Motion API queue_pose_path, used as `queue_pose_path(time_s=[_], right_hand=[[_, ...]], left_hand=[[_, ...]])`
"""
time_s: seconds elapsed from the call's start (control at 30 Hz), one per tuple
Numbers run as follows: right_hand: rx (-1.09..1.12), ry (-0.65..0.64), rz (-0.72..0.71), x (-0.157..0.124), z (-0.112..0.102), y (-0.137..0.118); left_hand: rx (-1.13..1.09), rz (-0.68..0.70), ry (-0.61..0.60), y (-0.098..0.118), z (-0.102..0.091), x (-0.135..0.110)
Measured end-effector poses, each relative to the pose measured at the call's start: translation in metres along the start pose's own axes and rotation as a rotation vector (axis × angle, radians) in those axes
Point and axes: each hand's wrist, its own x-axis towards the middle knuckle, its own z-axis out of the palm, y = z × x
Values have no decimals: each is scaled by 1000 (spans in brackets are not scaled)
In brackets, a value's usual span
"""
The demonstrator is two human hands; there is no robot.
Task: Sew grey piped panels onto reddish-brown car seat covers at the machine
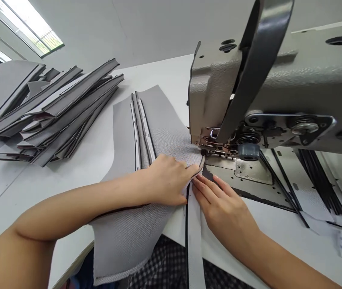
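left hand (166,180), right hand (222,204) press grey fabric (123,241)

A table (92,160) holds it all. The sewing machine (279,80) sits on its right side. A pile of cut pieces (53,112) lies far to the left. Between them lies a flat cloth piece (165,120), and its near end hangs over the table edge. The left hand (166,180) rests on this cloth, in front of the machine. The right hand (222,204) lies just beside it, on the right. A long strip (195,241) runs between the hands and down off the table.
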Motion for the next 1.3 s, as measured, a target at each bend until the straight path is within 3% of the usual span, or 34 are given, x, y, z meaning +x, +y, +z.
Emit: queue_pose_path(time_s=[0.13, 0.33, 0.73, 0.97, 1.1, 1.3], right_hand=[[25, 8, -113, -7, -3, -4], [68, 58, -93, -7, -2, 0], [56, -22, -24, -4, 7, 18], [61, -14, -90, -12, 4, 14], [110, 12, -126, -17, 0, 1], [101, 31, -101, -16, -2, 0]], left_hand=[[2, -24, -126, 10, -4, 0], [-136, -42, -174, 14, -6, 8], [-127, -101, -45, 11, -3, 33], [157, -167, -192, 25, -25, 21], [213, -199, -203, 42, -13, 15], [-54, -187, -106, 40, 6, 18]])
